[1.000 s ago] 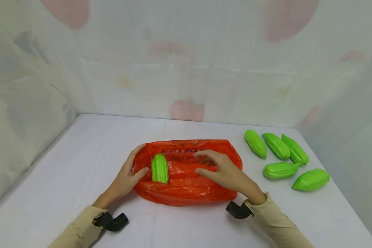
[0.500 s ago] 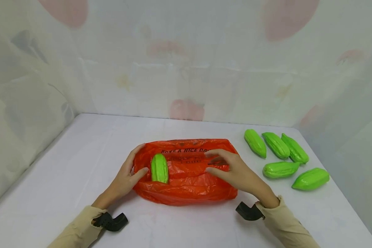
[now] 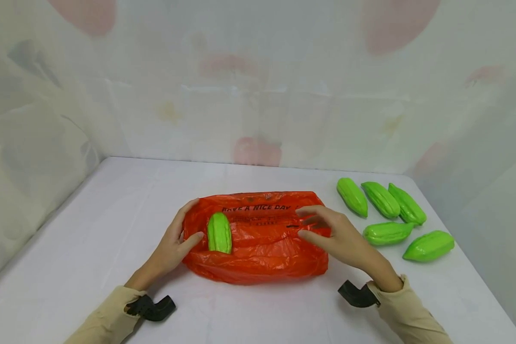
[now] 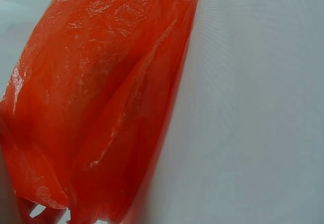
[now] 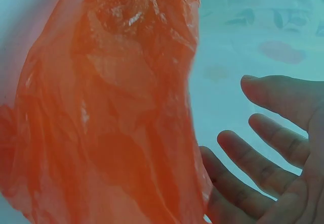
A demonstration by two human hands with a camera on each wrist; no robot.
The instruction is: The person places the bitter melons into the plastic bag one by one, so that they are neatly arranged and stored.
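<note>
A red plastic bag [image 3: 262,265] printed with "HAVE A NICE DAY" lies mid-table, its mouth spread wide. One bright green ridged gourd [image 3: 220,234] is inside at the left. My left hand [image 3: 174,241] rests at the bag's left edge, fingers along the rim and thumb over the opening. In the left wrist view, red plastic [image 4: 101,82] fills the left half and most of that hand is hidden. My right hand [image 3: 337,236] hovers over the bag's right end, thumb and fingers apart, holding nothing. The right wrist view shows its fingers [image 5: 253,163] spread beside the bag.
Several more green ridged gourds lie at the right of the white table: one near the bag [image 3: 352,197], others behind [image 3: 381,199], and one nearest the right edge [image 3: 429,246]. Patterned sheets [image 3: 258,119] stand behind and at both sides. Each wrist wears a black camera mount.
My right hand has moved right, from over the middle of the bag to its right end, uncovering more of the printing. My left hand, the bag and the gourds have stayed in place.
</note>
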